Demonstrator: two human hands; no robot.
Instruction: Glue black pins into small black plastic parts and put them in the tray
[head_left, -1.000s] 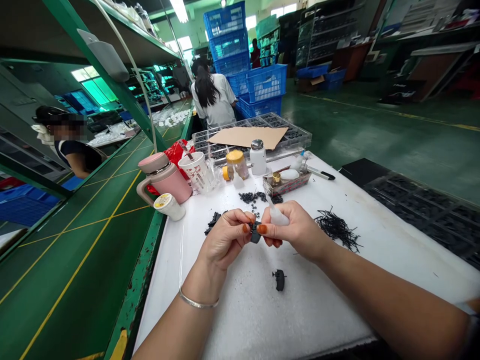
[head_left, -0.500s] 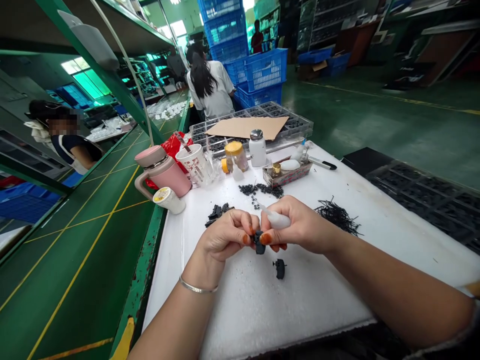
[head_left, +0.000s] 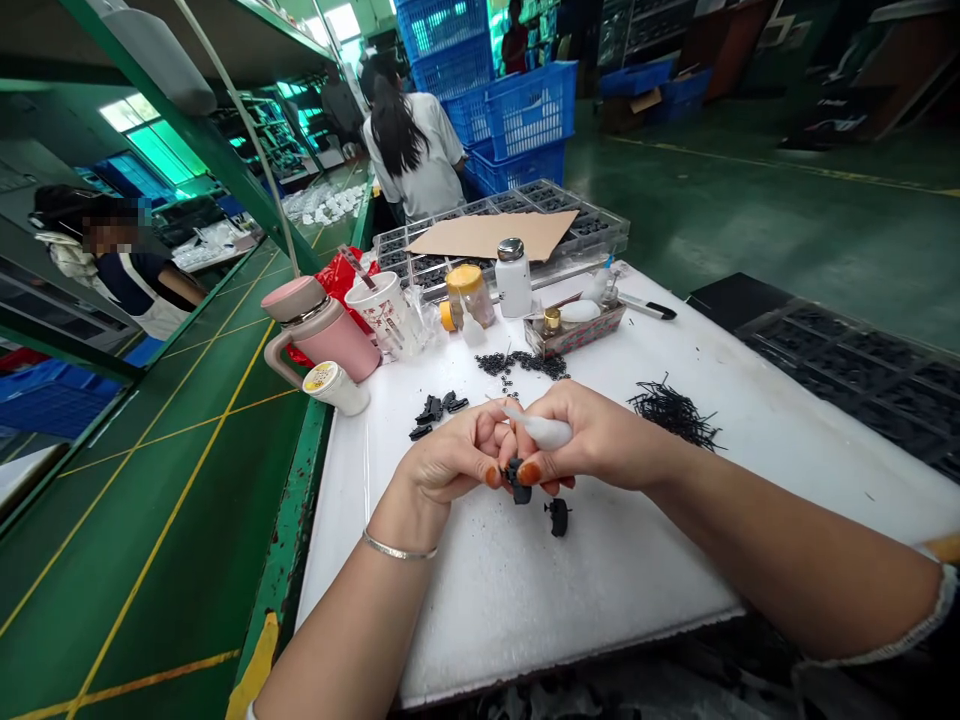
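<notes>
Between the fingertips of both hands is a small black plastic part, held just above the white tabletop. My left hand pinches its left side with thumb and fingers. The thumb of my right hand presses the other side, and that hand also keeps a small white squeeze bottle with a thin tip against its palm, the tip pointing left. A similar black part lies on the table just below the hands. More black parts sit beyond my left hand. The fingers hide part of the held piece.
Small black rings and a pile of thin black rods lie on the table. Behind stand a pink mug, a jar with a yellow lid, a pump bottle and a small box. A green conveyor runs along the left.
The camera view has tilted slightly, shifting most of the scene upward. Both hands still grip the black part, and the squeeze bottle's tip now points more to the left.
</notes>
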